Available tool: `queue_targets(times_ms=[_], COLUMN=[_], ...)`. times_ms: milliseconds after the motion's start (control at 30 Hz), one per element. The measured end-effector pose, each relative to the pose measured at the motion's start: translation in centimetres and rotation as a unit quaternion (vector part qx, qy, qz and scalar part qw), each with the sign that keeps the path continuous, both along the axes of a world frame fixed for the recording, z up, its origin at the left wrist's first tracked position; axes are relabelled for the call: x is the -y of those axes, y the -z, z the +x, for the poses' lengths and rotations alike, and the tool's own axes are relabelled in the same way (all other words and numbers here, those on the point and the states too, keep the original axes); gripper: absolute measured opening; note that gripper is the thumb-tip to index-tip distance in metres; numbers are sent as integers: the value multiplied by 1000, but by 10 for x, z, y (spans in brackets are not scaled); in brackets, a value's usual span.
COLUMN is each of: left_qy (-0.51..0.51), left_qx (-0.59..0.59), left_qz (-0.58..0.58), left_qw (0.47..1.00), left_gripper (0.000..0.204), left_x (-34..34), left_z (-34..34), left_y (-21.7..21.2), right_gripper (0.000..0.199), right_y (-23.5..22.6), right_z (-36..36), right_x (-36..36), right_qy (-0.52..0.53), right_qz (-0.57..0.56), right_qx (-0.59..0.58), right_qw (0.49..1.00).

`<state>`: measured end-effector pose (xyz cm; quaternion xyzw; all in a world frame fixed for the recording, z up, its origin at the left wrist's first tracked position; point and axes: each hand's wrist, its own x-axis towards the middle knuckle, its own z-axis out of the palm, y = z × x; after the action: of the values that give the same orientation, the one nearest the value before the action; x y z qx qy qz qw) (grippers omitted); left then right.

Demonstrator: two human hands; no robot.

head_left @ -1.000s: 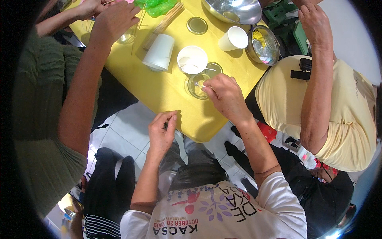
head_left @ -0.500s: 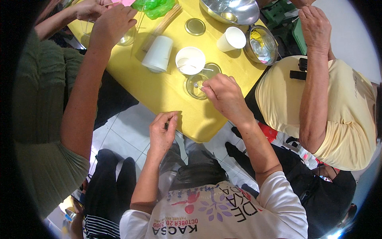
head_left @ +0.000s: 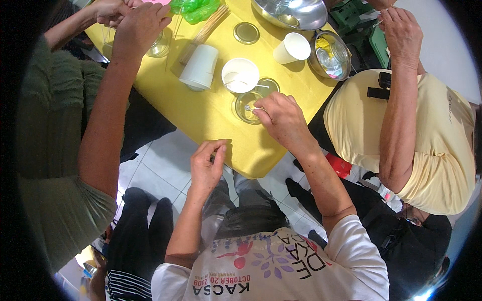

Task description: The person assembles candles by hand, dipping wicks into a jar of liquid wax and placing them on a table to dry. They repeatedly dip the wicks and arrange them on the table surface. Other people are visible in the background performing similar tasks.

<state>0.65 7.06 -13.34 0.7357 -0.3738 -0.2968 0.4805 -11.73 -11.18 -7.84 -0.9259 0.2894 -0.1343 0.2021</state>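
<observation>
Over a clear glass jar [head_left: 241, 114] near the table's front, my right hand [head_left: 283, 118] pinches a thin white wick. The wick's small silvery end [head_left: 247, 108] hangs at the jar's mouth. My left hand [head_left: 207, 165] hovers at the near table edge, fingers curled in toward the thumb, with nothing visible in them. Just beyond the jar stands a white cup [head_left: 226, 70] with white strings lying in it. A round lid [head_left: 267, 87] lies beside the cup and jar.
On the yellow-covered table [head_left: 165, 95] are another white cup [head_left: 292, 49], an overturned white cup [head_left: 199, 67], a gold lid [head_left: 246, 33], thin sticks [head_left: 208, 25], a green plastic bag [head_left: 193, 11], a metal bowl [head_left: 301, 12] and a pot [head_left: 329, 55]. People work at left and right.
My right hand has shifted very slightly, and the wick's end with it, staying over the jar. The hand of the person at right has moved a little.
</observation>
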Motion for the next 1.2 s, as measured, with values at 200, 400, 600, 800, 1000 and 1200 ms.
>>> queue_targets(times_ms=[200,400,600,800,1000,1200], left_qy=[0,7,6,4,5,8], left_qx=[-1,4,2,-6,-7,-3], left_qz=[2,7,4,4,1,1], left_qw=[1000,1000,1000,1000,1000,1000], left_gripper=[15,15,14,14,14,14], left_x=[1,1,1,2,1,1], left_z=[0,0,1,2,3,3], left_y=[0,0,-1,-2,-1,-1], right_gripper=[13,11,11,12,14,15], right_y=[3,7,5,0,0,0], right_z=[1,3,5,5,5,4], right_x=[0,1,0,-1,-2,-2], right_qy=[3,1,3,3,5,1], right_qz=[-5,-2,2,14,19,29], right_qx=[3,16,15,-5,-12,-12], right_qw=[1000,1000,1000,1000,1000,1000])
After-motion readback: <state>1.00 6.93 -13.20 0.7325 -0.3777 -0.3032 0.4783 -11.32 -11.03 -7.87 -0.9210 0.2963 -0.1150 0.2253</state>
